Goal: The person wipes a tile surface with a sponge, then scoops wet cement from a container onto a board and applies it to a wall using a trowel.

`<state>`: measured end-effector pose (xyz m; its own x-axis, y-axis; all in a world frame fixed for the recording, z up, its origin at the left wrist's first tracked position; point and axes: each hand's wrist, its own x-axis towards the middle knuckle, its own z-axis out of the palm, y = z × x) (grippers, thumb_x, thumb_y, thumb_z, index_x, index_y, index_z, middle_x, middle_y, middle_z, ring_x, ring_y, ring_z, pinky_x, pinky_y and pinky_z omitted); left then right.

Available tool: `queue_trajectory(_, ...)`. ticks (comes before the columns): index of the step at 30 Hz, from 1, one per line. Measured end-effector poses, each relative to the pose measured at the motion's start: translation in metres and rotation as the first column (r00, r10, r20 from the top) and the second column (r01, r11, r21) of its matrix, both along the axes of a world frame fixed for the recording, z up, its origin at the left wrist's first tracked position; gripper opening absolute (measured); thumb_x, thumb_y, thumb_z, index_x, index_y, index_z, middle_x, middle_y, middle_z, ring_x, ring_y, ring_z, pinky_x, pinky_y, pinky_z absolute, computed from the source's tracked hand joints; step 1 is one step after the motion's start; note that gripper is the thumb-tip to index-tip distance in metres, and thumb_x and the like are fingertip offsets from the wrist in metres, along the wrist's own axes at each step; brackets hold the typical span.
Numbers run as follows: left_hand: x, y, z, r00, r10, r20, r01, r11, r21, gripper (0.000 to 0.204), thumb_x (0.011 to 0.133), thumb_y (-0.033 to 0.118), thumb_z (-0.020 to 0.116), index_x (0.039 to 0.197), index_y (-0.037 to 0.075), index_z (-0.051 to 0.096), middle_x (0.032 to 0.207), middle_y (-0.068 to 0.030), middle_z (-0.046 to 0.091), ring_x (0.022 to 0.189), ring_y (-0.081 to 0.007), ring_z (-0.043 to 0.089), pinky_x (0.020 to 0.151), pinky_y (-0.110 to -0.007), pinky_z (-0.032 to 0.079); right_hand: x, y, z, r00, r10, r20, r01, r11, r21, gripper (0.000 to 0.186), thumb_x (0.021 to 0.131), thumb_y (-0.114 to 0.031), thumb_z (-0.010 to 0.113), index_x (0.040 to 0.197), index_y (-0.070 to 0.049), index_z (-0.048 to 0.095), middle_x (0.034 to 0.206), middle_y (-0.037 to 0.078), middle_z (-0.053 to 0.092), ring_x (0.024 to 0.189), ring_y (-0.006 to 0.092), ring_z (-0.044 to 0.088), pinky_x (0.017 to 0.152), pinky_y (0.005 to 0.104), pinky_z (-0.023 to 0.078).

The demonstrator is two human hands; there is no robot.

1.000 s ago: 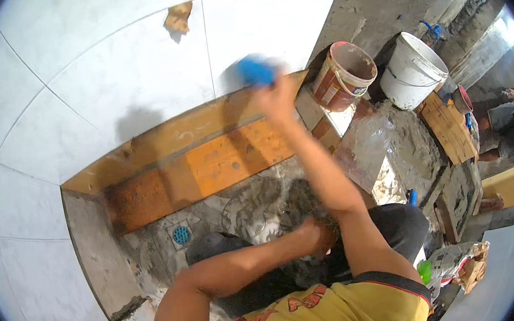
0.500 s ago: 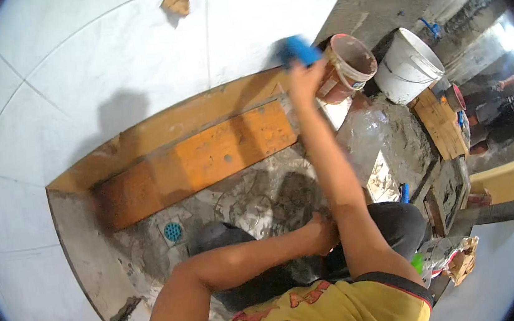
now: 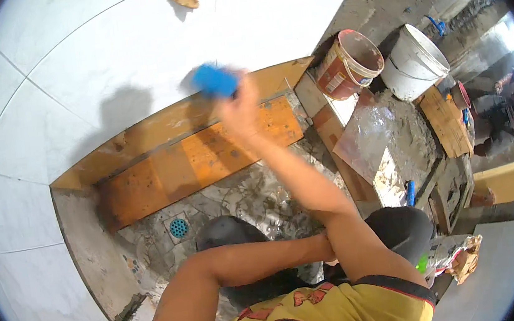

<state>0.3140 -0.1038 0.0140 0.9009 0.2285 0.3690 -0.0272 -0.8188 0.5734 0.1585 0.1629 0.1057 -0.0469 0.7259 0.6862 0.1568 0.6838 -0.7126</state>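
Observation:
My right hand (image 3: 241,113) is stretched forward with its fingers closed on a blue block-like tool (image 3: 214,80). Motion blur hides its exact kind. The tool is at the lower part of the white wall tile (image 3: 261,25), just above a tan ledge; whether it touches the tile is hard to tell. Across my lap lies my left arm, its left hand (image 3: 325,247) tucked behind my right forearm, so the fingers are hidden.
An orange board (image 3: 207,159) runs along the wall's foot. A round blue drain (image 3: 178,228) sits in the wet floor. To the right stand a reddish-brown bucket (image 3: 339,73) and a white bucket (image 3: 407,72), near clear plastic (image 3: 367,136) and a wooden plank (image 3: 444,119).
My right hand has swept left along the tile's lower edge with the blue tool, away from the reddish-brown bucket. My left arm stays folded across my lap.

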Motion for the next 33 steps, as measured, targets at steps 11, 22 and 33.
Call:
queue_trajectory(11, 0.003, 0.031, 0.057, 0.846, 0.03, -0.533, -0.006, 0.999, 0.047, 0.043, 0.081, 0.024, 0.064, 0.12, 0.007, 0.065, 0.115, -0.013, 0.068, 0.095, -0.0301, 0.068, 0.069, -0.056, 0.05, 0.121, 0.088, -0.009, 0.856, -0.425, 0.294, 0.402, 0.905, 0.137, 0.016, 0.08, -0.004, 0.061, 0.096, 0.001, 0.057, 0.093, 0.022, 0.054, 0.09, 0.0418, 0.056, 0.083, 0.0461, 0.048)
queue_trajectory(22, 0.008, 0.035, 0.06, 0.862, 0.135, -0.489, -0.055, 0.983, 0.175, 0.019, 0.077, 0.026, 0.068, 0.09, 0.013, 0.073, 0.089, -0.0064, 0.071, 0.079, -0.0266, 0.07, 0.072, -0.05, 0.049, 0.141, 0.087, 0.012, 0.78, -0.602, 0.171, 0.54, 0.786, 0.3, 0.046, 0.076, 0.001, 0.06, 0.121, -0.005, 0.061, 0.101, 0.018, 0.053, 0.095, 0.0367, 0.057, 0.081, 0.0447, 0.049)
queue_trajectory(33, 0.01, 0.041, 0.063, 0.867, 0.067, -0.494, -0.079, 0.997, -0.004, 0.022, 0.077, 0.032, 0.071, 0.088, 0.013, 0.071, 0.088, -0.0092, 0.071, 0.08, -0.0298, 0.07, 0.068, -0.051, 0.05, 0.143, 0.09, 0.004, 0.8, -0.556, 0.224, 0.516, 0.829, 0.216, 0.047, 0.076, 0.004, 0.058, 0.12, -0.012, 0.065, 0.103, 0.016, 0.054, 0.092, 0.0348, 0.058, 0.079, 0.0411, 0.05)
